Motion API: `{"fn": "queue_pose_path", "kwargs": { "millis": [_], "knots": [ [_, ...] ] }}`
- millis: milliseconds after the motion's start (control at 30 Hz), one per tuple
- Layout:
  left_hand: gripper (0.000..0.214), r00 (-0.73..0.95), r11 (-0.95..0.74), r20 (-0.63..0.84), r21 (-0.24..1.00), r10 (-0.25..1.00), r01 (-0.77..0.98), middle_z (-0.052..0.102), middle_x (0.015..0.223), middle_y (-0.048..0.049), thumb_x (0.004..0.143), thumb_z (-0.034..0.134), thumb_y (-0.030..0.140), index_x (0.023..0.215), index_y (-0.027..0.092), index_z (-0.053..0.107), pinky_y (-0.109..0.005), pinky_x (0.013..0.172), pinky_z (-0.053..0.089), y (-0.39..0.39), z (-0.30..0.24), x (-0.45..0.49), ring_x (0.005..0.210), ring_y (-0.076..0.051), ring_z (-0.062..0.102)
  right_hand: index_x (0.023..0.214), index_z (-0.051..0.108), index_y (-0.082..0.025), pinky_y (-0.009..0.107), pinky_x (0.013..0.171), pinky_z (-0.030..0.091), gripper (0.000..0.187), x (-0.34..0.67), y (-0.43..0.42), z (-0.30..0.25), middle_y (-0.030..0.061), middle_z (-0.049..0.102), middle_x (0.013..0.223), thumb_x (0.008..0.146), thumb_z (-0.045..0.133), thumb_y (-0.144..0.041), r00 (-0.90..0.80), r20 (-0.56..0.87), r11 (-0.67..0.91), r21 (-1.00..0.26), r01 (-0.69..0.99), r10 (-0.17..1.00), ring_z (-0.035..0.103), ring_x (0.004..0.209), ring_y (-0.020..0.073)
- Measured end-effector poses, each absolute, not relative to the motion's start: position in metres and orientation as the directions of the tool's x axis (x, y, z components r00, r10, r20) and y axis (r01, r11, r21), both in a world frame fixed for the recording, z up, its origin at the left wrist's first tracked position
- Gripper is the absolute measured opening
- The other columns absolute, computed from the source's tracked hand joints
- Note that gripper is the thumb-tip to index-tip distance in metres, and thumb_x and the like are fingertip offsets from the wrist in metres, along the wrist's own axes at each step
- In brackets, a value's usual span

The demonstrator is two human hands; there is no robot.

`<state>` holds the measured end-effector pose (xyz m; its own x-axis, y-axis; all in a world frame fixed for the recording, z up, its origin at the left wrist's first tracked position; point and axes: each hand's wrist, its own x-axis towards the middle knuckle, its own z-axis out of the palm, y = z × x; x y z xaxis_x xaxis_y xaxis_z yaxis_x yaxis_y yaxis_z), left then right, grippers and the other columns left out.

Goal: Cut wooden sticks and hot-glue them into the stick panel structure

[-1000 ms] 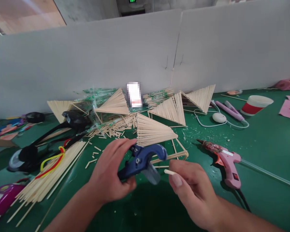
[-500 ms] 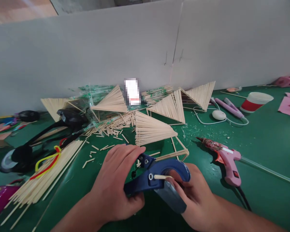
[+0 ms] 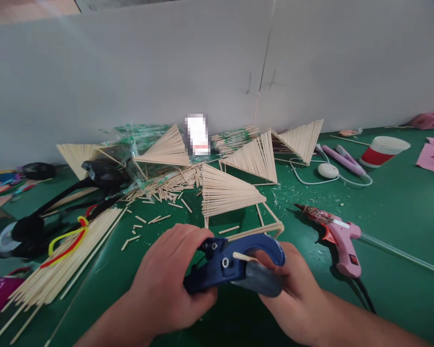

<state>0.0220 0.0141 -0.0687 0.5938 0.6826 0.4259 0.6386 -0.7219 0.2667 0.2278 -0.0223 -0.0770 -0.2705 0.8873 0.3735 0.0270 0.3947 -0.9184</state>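
Note:
My left hand [image 3: 168, 277] is wrapped round the handles of a blue pipe cutter [image 3: 235, 269], whose curved jaw points right. A short piece of wooden stick [image 3: 243, 257] shows between the jaw and the grey blade. Around the far part of that stick, the fingers of my right hand [image 3: 292, 294] are closed, partly hidden behind the jaw and blade. Just beyond the cutter, a fan-shaped piece of glued sticks [image 3: 231, 193] stands on a stick frame.
More stick fans [image 3: 255, 161] line the back by a grey partition [image 3: 130, 77]. Loose stick bits [image 3: 166, 193] lie left of centre, long sticks [image 3: 72, 255] at the left. A pink glue gun [image 3: 338, 236] and a paper cup [image 3: 383, 151] are at the right.
The cutter's blade has swung up closer to the curved jaw as the handles came together. The stick's visible end now tilts upward. My left hand has dropped slightly.

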Motion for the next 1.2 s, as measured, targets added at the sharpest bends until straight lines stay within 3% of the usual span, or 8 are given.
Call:
{"fn": "queue_pose_path", "kwargs": {
  "millis": [167, 367, 667, 800, 900, 967, 1100, 1200],
  "knots": [
    [0.046, 0.591, -0.708, 0.415, 0.228, 0.691, 0.668, 0.064, 0.089, -0.0035, 0.064, 0.058, 0.023, 0.109, 0.024, 0.050, -0.034, 0.068, 0.052, 0.014, -0.071, 0.021, 0.076, -0.021, 0.062, 0.069, 0.036, -0.022, 0.020, 0.050, 0.028, 0.024, 0.227, -0.022, -0.078, -0.0068, 0.036, 0.063, 0.091, 0.044, -0.017, -0.254, 0.398, 0.423, -0.905, 0.050, 0.881, 0.033, 0.056, 0.0082],
    [0.043, 0.585, -0.708, 0.458, 0.154, 0.669, 0.689, 0.067, 0.089, -0.0052, 0.068, 0.055, 0.026, 0.110, 0.023, 0.049, -0.035, 0.066, 0.054, 0.012, -0.074, 0.018, 0.076, -0.023, 0.066, 0.066, 0.038, -0.020, 0.021, 0.050, 0.027, 0.027, 0.228, -0.021, -0.078, -0.0063, 0.034, 0.061, 0.092, 0.041, -0.017, -0.248, 0.330, 0.363, -0.927, 0.099, 0.911, 0.031, 0.055, 0.0081],
    [0.032, 0.598, -0.718, 0.435, 0.192, 0.673, 0.669, 0.066, 0.077, -0.0018, 0.070, 0.055, 0.023, 0.101, 0.025, 0.050, -0.031, 0.055, 0.052, 0.014, -0.070, 0.018, 0.064, -0.020, 0.064, 0.063, 0.041, -0.020, 0.021, 0.050, 0.028, 0.034, 0.228, -0.018, -0.078, -0.0052, 0.038, 0.059, 0.095, 0.042, -0.029, -0.272, 0.245, 0.284, -0.952, 0.115, 0.931, 0.036, 0.054, 0.0084],
    [0.034, 0.590, -0.705, 0.399, 0.267, 0.702, 0.658, 0.065, 0.079, -0.0011, 0.068, 0.056, 0.022, 0.102, 0.025, 0.052, -0.031, 0.057, 0.051, 0.017, -0.073, 0.015, 0.065, -0.019, 0.063, 0.064, 0.053, -0.018, 0.021, 0.046, 0.027, 0.045, 0.241, -0.007, -0.066, -0.0026, 0.044, 0.058, 0.095, 0.040, -0.047, -0.521, 0.025, -0.005, -0.998, -0.056, 0.853, 0.039, 0.054, 0.0094],
    [0.036, 0.596, -0.716, 0.401, 0.310, 0.695, 0.626, 0.064, 0.079, -0.0009, 0.068, 0.057, 0.022, 0.104, 0.025, 0.052, -0.030, 0.058, 0.050, 0.018, -0.074, 0.014, 0.066, -0.018, 0.062, 0.071, 0.059, -0.016, 0.021, 0.043, 0.022, 0.042, 0.252, 0.001, -0.054, -0.0032, 0.045, 0.056, 0.095, 0.041, -0.045, -0.734, -0.148, -0.312, -0.946, -0.091, 0.663, 0.033, 0.047, 0.0074],
    [0.036, 0.599, -0.724, 0.410, 0.327, 0.688, 0.608, 0.063, 0.080, -0.0008, 0.069, 0.057, 0.023, 0.105, 0.025, 0.052, -0.029, 0.058, 0.050, 0.018, -0.075, 0.014, 0.066, -0.018, 0.062, 0.074, 0.061, -0.015, 0.021, 0.042, 0.021, 0.040, 0.255, 0.002, -0.050, -0.0045, 0.042, 0.053, 0.096, 0.040, -0.040, -0.792, -0.175, -0.371, -0.926, -0.070, 0.585, 0.031, 0.044, 0.0069],
    [0.033, 0.560, -0.674, 0.377, 0.348, 0.737, 0.652, 0.064, 0.080, -0.0007, 0.069, 0.058, 0.024, 0.101, 0.025, 0.054, -0.030, 0.060, 0.050, 0.017, -0.078, 0.015, 0.068, -0.019, 0.062, 0.069, 0.053, -0.017, 0.021, 0.044, 0.023, 0.049, 0.252, -0.001, -0.057, -0.0056, 0.036, 0.057, 0.097, 0.037, -0.053, -0.668, -0.051, -0.149, -0.985, -0.090, 0.742, 0.029, 0.049, 0.0077],
    [0.035, 0.539, -0.656, 0.381, 0.342, 0.751, 0.672, 0.065, 0.083, -0.0012, 0.068, 0.058, 0.024, 0.103, 0.025, 0.054, -0.031, 0.062, 0.051, 0.018, -0.079, 0.016, 0.070, -0.019, 0.064, 0.073, 0.052, -0.018, 0.020, 0.045, 0.028, 0.052, 0.248, -0.005, -0.065, -0.0042, 0.039, 0.061, 0.098, 0.030, -0.058, -0.551, 0.085, 0.138, -0.989, 0.055, 0.830, 0.035, 0.052, 0.0083]
  ]
}}
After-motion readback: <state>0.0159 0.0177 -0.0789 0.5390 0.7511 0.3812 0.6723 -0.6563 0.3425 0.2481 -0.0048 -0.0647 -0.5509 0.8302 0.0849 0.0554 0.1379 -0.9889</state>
